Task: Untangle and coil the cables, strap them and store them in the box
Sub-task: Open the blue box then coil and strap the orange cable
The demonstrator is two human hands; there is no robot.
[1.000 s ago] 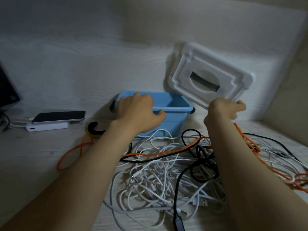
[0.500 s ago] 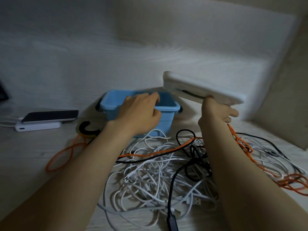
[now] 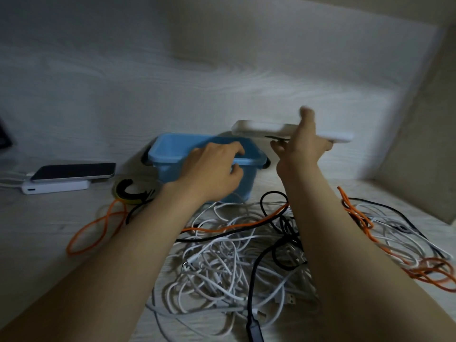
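Nearest, below both forearms: a loose heap of cables (image 3: 234, 262), mostly white, threaded with black, and with an orange cable (image 3: 93, 228) looping out leftward of the left hand. All unsorted, none coiled, none in the box.

Beyond the heap: left hand (image 3: 212, 166) clamped on the near rim of the blue box (image 3: 172, 154), fingers curled over the edge, thumb against the front wall. Just rightward of that grip and higher: right hand (image 3: 301, 149) pinching the white lid (image 3: 259, 128), thumb on top, fingers beneath, held roughly level and clear of the box.

Leftward of the left hand: a roll of straps (image 3: 128, 191) on the table (image 3: 37, 230), then a phone (image 3: 74, 170) lying on a power bank (image 3: 54, 187).

Judged as the opening step: getting the lid out of the way. Keep the box pinned with the left hand. Carry the lid rightward and back, away from the heap, and set it flat on the table, off the cables. Avoid dragging an edge through the loops. Then free one cable end at a time.
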